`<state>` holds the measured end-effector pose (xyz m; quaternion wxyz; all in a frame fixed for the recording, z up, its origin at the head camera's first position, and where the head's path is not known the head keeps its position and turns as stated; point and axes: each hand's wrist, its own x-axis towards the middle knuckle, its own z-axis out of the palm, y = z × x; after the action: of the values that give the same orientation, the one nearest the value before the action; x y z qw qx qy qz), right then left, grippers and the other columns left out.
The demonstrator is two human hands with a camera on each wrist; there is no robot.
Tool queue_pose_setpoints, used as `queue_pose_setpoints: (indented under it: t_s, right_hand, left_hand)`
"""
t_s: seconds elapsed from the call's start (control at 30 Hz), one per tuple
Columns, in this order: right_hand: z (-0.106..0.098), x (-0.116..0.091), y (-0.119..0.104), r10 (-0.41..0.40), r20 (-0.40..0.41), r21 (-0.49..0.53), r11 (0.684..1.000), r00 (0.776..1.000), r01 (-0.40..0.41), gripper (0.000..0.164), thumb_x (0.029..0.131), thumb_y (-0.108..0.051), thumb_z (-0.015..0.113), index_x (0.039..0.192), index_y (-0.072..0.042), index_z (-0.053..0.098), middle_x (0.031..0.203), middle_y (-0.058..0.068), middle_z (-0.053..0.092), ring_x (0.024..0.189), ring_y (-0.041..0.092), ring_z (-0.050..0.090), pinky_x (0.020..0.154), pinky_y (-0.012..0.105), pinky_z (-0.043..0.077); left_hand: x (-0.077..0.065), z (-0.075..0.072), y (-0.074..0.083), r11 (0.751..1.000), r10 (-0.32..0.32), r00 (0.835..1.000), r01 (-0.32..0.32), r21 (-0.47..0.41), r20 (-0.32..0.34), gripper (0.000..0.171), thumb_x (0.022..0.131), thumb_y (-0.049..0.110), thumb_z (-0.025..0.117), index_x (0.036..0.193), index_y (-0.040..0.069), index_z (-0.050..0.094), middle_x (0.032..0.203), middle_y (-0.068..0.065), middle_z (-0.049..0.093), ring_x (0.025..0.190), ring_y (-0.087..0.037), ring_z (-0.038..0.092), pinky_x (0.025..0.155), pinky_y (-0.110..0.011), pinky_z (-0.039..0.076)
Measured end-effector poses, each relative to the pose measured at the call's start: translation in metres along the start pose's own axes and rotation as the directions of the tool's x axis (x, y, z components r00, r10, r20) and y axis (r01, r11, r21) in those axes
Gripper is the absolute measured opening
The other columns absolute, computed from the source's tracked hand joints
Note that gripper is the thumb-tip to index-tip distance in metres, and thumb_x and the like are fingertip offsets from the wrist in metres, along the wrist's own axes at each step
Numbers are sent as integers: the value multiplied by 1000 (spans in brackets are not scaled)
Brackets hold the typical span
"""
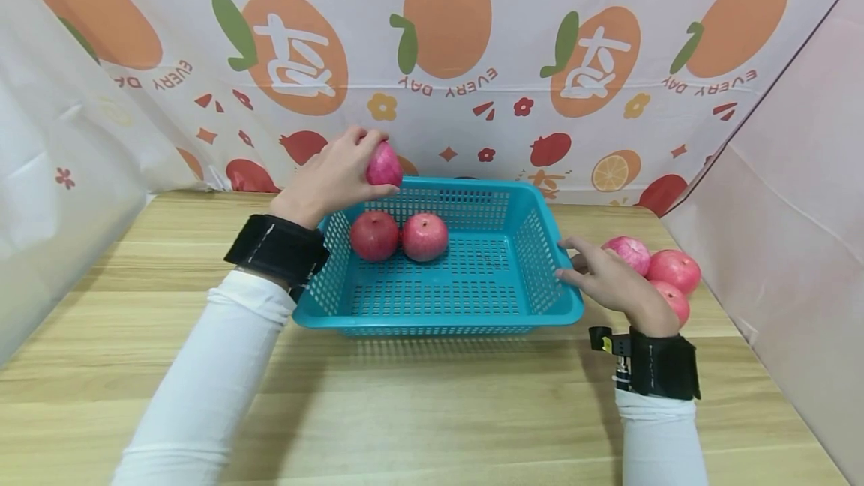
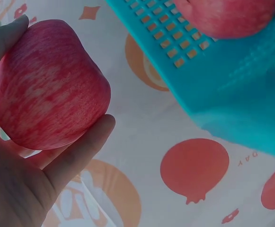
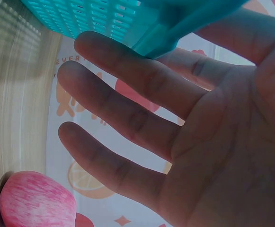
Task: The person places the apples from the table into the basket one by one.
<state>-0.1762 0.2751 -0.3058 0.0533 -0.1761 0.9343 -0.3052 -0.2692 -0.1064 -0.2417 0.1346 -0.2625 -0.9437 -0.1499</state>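
My left hand (image 1: 337, 175) grips a pink-red streaked apple (image 1: 385, 165) above the back left corner of the blue-green plastic basket (image 1: 439, 321). In the left wrist view, fingers and thumb lie round the sides of this apple (image 2: 52, 87), clear of the basket wall. Two red apples (image 1: 374, 235) sit side by side in the basket's left half. At the basket's right rim, my right hand (image 1: 610, 276) touches the edge. Its fingers (image 3: 123, 109) look mostly straight in the right wrist view, some of them under the rim; part of the contact is hidden.
Right of the basket, behind the right hand, three pinkish apples (image 1: 673, 271) lie grouped on the wooden table (image 1: 439, 403). A white fruit-print cloth (image 1: 445, 126) hangs along the back, and pale sheets (image 1: 796, 193) close off both sides.
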Motion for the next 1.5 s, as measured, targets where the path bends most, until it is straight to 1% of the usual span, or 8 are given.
queue_pose_setpoints:
  t_s: [0.2,0.37,0.73,0.97,1.13,1.4,1.5]
  right_hand:
    - [1,0,0,15,-3,-1,1000,1000,-15,51,86,-14,60,128,3,37,101,21,61,84,26,61,70,46,54]
    - [1,0,0,5,-8,-6,1000,1000,-5,51,86,-14,60,128,3,37,100,21,62,83,26,61,69,46,54]
    - [0,0,1,17,-1,-8,1000,1000,-17,51,86,-14,60,128,2,37,101,20,61,84,26,60,69,46,54]
    - [0,1,2,21,1,-9,1000,1000,-21,50,87,-14,59,128,2,37,100,20,61,84,25,61,69,46,54]
    - [0,1,1,15,-1,-5,1000,1000,-15,51,86,-14,59,129,3,36,100,21,61,83,25,61,69,46,54]
    - [0,0,0,12,-3,-4,1000,1000,-12,51,86,-15,60,128,2,37,100,20,62,83,25,61,69,46,54]
    - [-1,0,0,13,5,8,1000,1000,-13,51,87,-15,59,128,3,37,101,21,61,84,26,61,69,46,54]
  left_hand:
    - [5,4,7,1000,29,1000,-29,-9,2,74,72,39,72,130,9,37,120,-20,42,101,-31,43,72,-49,53]
    - [8,9,11,998,59,998,-59,-2,5,73,73,38,72,129,7,38,121,-21,43,102,-32,44,74,-48,52]
    - [14,12,18,998,65,998,-66,17,24,74,73,43,71,131,10,38,121,-20,43,102,-31,45,77,-48,51]
    - [16,15,24,996,92,996,-92,-3,21,73,73,41,71,131,9,39,119,-20,42,101,-30,44,74,-46,52]
    - [17,16,28,995,94,995,-94,-19,15,72,73,41,72,130,11,40,116,-19,41,100,-28,44,71,-45,53]
    - [19,19,32,995,100,995,-99,-15,30,71,74,43,71,130,13,40,115,-15,42,98,-24,44,72,-42,53]
    - [20,20,34,994,107,994,-107,-17,31,70,73,41,72,129,13,41,114,-15,43,98,-25,44,72,-43,53]
